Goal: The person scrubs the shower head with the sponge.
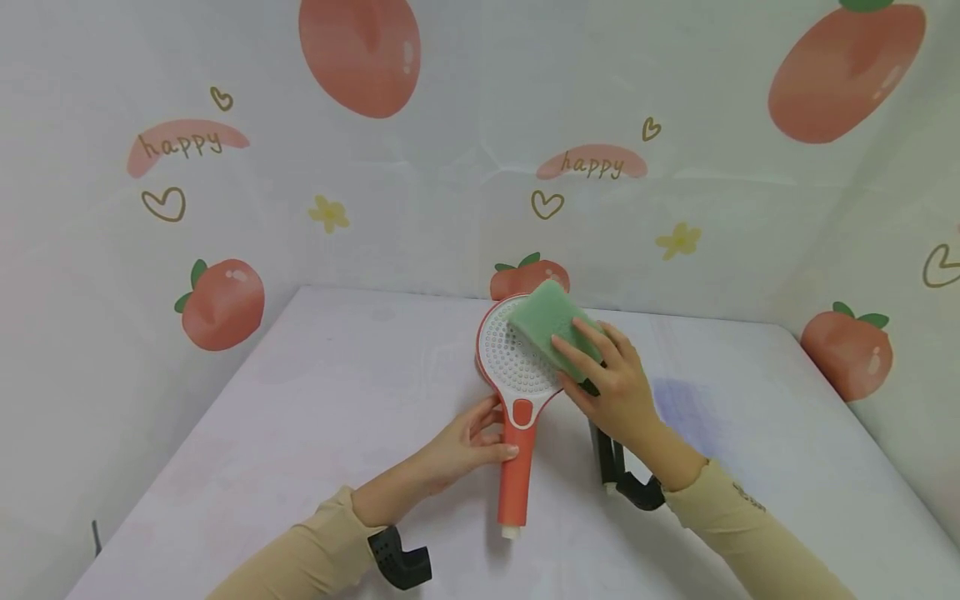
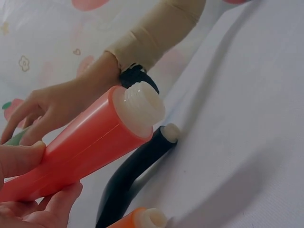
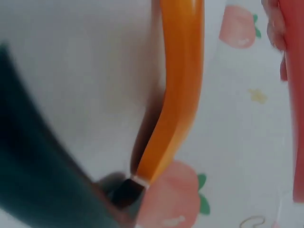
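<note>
My left hand [image 1: 468,446] grips the red handle of a shower head [image 1: 514,467], which stands tilted up with its white, nozzle-dotted face toward me. A white threaded end [image 2: 142,107] shows at the bottom of that handle in the left wrist view. My right hand [image 1: 618,383] holds a green sponge [image 1: 551,321] against the upper right of the nozzle face, fingers spread over it. The right wrist view does not show the right hand's fingers.
A black handle [image 2: 126,175] and an orange handle [image 3: 183,80] lie close by; in the head view the black handle [image 1: 604,454] is partly behind my right hand. Behind the white table [image 1: 360,358] hangs a fruit-printed backdrop [image 1: 450,183]. Black wrist mounts [image 1: 401,560] sit on both forearms.
</note>
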Demonstrator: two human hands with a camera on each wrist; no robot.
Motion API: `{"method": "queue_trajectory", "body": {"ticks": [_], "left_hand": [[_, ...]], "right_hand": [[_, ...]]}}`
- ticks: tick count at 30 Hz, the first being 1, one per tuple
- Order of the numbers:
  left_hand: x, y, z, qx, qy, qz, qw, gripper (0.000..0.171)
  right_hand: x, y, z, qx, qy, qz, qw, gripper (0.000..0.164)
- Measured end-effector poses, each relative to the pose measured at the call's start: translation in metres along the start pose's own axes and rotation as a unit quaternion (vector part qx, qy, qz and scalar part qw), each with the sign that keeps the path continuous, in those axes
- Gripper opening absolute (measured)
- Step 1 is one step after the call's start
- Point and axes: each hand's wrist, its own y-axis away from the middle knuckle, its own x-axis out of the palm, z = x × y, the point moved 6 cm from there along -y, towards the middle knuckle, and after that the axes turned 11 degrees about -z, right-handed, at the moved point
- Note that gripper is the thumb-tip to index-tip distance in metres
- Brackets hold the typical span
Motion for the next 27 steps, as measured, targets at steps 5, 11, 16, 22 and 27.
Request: {"method": "queue_trajectory", "body": {"ticks": [5, 11, 16, 22, 27], "left_hand": [[-0.001, -0.001, 0.001, -0.007, 0.016, -0.004, 0.9998, 0.078], [0.000, 0.000, -0.005, 0.006, 0.020, -0.007, 0.9998, 0.080], [-0.002, -0.001, -0.006, 0.015, 0.024, -0.012, 0.9995, 0.082], [-0.008, -0.004, -0.003, 0.000, 0.026, -0.033, 0.9991, 0.082], [-0.011, -0.004, -0.004, -0.007, 0.021, -0.044, 0.9988, 0.083]], "right_hand": [[-0.004, 0.004, -0.006, 0.022, 0.000, -0.002, 1.000, 0.035], [-0.001, 0.013, 0.012, -0.031, -0.027, 0.008, 0.999, 0.031], [-0.003, 0.016, 0.021, -0.077, -0.044, 0.008, 0.996, 0.027], [-0.015, 0.013, 0.005, -0.051, -0.025, -0.012, 0.998, 0.027], [-0.023, 0.016, -0.010, 0.001, -0.009, -0.022, 1.000, 0.029]]}}
